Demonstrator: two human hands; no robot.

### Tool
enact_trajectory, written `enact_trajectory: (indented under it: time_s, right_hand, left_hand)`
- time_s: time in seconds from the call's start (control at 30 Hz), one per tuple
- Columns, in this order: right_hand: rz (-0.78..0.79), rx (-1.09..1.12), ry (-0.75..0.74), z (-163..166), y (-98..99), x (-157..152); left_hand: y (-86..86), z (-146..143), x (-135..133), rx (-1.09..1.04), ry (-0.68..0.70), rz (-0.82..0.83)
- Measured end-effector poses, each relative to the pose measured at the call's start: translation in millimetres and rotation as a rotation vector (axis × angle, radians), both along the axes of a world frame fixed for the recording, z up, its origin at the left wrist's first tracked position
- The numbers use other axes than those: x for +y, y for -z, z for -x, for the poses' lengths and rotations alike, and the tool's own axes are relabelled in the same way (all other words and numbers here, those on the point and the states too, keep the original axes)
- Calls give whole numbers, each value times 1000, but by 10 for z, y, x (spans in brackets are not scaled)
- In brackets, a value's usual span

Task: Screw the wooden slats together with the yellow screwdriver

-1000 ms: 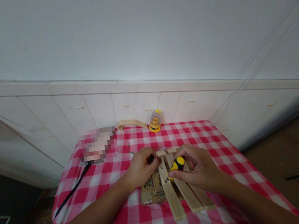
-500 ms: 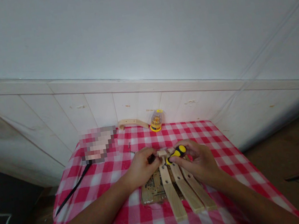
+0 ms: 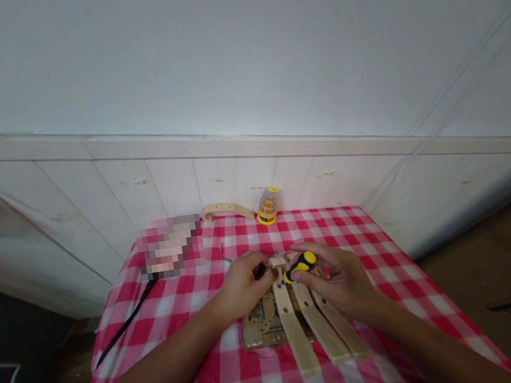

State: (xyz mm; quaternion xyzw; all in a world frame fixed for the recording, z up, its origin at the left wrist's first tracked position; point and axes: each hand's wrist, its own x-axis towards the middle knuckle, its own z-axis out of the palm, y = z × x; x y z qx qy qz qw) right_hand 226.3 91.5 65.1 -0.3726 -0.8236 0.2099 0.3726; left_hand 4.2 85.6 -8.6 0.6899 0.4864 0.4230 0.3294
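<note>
My right hand (image 3: 344, 271) is closed around a screwdriver (image 3: 301, 266) with a yellow and black handle. The screwdriver leans, its lower end by a screw hole near the upper end of the leftmost wooden hook (image 3: 293, 326). That hook is a pale, bent strip with dark holes. Curled fingers of my left hand (image 3: 245, 284) pinch its upper end. Two similar wooden hooks (image 3: 323, 328) lie to the right, partly under my right hand. All three rest on a flat brown cardboard piece (image 3: 262, 331) with dark marks. The screwdriver's tip is too small to make out.
A fourth bent wooden strip (image 3: 227, 208) and a clear, yellow-based bit case (image 3: 268, 207) stand by the white panelled wall (image 3: 167, 179). Small metal pieces (image 3: 223, 254) lie beyond my left hand. A blurred object with a black strap (image 3: 130, 319) lies left on the checked tablecloth (image 3: 216, 376).
The screwdriver's handle has turned and dipped slightly in my right hand. My left hand and the wooden strips keep their places.
</note>
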Motion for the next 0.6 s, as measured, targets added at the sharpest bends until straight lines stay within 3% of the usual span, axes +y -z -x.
enact_trajectory:
  time_s: [0.23,0.6]
  right_hand:
    - [-82,51,-184,0,-1,-17]
    - [-14,42,-30,-1,61,-19]
  left_hand:
    - [17,-7,0,-7,-18,4]
    - [-5,-12,1,-15,-2,18]
